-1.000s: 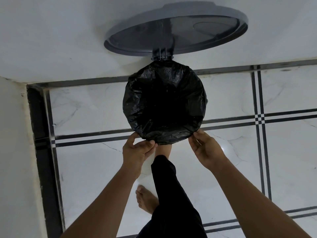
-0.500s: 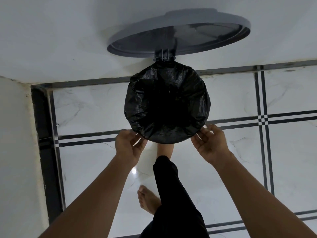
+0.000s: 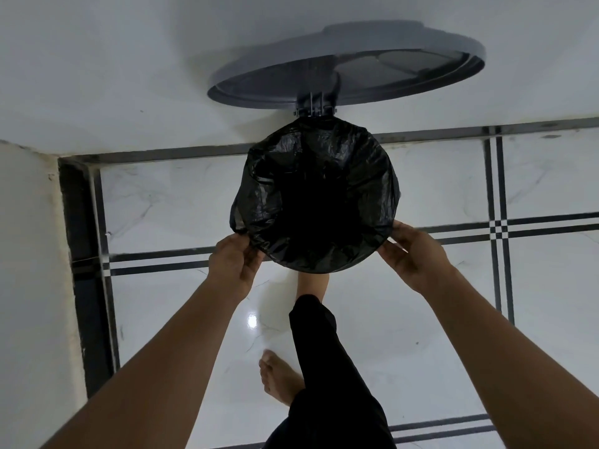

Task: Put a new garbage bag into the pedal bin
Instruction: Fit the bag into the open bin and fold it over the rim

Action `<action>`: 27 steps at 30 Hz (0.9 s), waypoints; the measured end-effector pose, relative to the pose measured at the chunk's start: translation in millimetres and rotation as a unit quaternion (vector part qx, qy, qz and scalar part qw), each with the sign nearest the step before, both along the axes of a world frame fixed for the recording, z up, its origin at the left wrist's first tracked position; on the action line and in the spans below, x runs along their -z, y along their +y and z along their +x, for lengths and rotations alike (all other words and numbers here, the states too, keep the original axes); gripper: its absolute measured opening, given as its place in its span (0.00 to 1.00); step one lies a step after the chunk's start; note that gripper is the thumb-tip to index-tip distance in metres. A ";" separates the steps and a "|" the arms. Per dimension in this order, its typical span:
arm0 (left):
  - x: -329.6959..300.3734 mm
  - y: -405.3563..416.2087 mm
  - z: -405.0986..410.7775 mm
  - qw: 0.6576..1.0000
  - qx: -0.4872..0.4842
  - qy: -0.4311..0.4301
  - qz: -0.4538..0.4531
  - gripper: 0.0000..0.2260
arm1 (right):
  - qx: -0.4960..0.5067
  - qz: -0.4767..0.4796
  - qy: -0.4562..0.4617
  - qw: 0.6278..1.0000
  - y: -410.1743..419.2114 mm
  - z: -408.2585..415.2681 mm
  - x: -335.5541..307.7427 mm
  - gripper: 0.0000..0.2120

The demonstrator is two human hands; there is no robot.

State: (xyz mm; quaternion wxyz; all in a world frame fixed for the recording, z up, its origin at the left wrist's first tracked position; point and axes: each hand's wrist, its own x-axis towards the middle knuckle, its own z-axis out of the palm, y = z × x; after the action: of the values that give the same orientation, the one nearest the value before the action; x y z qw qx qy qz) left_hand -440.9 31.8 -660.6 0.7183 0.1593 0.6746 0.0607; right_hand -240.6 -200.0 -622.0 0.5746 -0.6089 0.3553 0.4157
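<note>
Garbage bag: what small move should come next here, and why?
Probably tuck the loose fold by the left hand down over the rim. The garbage bag already lines the open bin and the right hand holds its other side, but that left edge flares out.

I look down at the floor (image 3: 181,202). It is of glossy white tiles with a marble pattern, and pairs of thin dark lines cross it. A black strip runs along its left edge, beside the wall (image 3: 29,270), and a grey strip runs along its far edge. The bin (image 3: 316,196) stands on the floor close to the far wall. One bare foot (image 3: 278,377) rests flat on the tiles. The other foot (image 3: 312,286) is at the base of the bin, partly hidden under it.
</note>
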 end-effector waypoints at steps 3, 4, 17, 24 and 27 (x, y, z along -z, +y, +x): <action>-1.0 0.8 0.5 0.999 -0.001 0.000 0.035 0.11 | -0.014 -0.014 0.016 1.000 4.0 10.2 -2.3 0.09; -1.3 0.8 1.2 0.999 0.003 0.004 0.046 0.13 | -0.019 -0.018 0.017 1.000 5.5 13.0 -2.7 0.11; -7.9 -6.2 -2.0 0.976 0.075 0.022 0.203 0.07 | -0.036 -0.036 -0.008 0.999 11.4 26.1 -1.6 0.12; -20.3 2.4 9.9 0.995 0.056 -0.011 0.087 0.13 | -0.035 -0.021 0.024 0.999 16.3 31.7 -1.5 0.08; -21.1 2.1 7.4 0.993 0.087 0.067 0.053 0.09 | -0.050 -0.012 0.041 0.998 14.9 34.5 -3.8 0.08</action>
State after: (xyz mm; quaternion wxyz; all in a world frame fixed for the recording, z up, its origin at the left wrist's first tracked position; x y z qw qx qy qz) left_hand -433.5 33.9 -639.5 0.6645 0.2588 0.7006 0.0228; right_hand -206.1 -185.2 -618.2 0.5302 -0.6154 0.3527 0.4646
